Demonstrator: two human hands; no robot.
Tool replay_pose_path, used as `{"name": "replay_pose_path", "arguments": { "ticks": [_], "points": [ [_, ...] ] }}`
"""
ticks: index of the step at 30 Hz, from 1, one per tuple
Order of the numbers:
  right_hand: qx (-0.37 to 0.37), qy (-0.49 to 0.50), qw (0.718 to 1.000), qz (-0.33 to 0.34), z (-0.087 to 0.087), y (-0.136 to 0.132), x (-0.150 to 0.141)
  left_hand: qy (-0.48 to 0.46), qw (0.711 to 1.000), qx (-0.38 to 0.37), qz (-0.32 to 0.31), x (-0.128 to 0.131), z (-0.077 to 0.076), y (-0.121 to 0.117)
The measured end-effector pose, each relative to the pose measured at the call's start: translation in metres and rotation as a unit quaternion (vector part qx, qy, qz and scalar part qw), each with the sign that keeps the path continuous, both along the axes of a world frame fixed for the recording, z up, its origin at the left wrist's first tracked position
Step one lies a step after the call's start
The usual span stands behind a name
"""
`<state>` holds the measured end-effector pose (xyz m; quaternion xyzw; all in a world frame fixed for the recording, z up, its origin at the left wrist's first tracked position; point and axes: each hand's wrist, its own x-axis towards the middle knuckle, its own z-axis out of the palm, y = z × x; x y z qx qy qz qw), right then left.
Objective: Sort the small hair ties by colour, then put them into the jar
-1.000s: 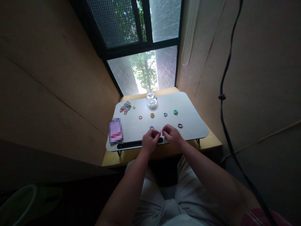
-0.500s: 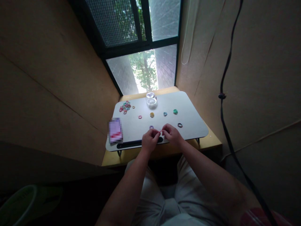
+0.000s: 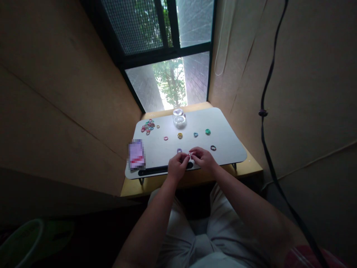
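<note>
Head view: both hands' fingers [image 3: 187,158] nearly closed, pinching small round reddish band [image 3: 190,154]

Main light: daylight through the window [image 3: 170,83] at the far side; the pane is blown out to white around the foliage. Soft glare on the white counter [image 3: 192,123], strongest near the clear container [image 3: 179,120]. Side walls dim, darkening outward; near left corner almost black. Forearms and lap in shade. Wide-angle stretching toward the edges. Fine detail at the fingertips soft. Pixelated patch over the purple packet [image 3: 137,154], left.
</note>
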<state>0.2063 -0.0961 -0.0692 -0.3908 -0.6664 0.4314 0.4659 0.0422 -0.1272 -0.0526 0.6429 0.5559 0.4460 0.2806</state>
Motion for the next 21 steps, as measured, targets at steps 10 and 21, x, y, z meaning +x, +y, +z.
{"name": "replay_pose_path", "arguments": {
  "ticks": [10,21],
  "points": [
    [-0.005,-0.006,1.000,-0.014,0.0026,-0.0003,-0.0001,0.018,1.000,-0.002,-0.004,0.0003,0.0001,0.0003],
    [-0.004,-0.016,1.000,-0.015,0.0032,-0.0002,0.0008,0.043,0.999,0.000,-0.018,0.0003,-0.0009,0.0009]
  ]
}}
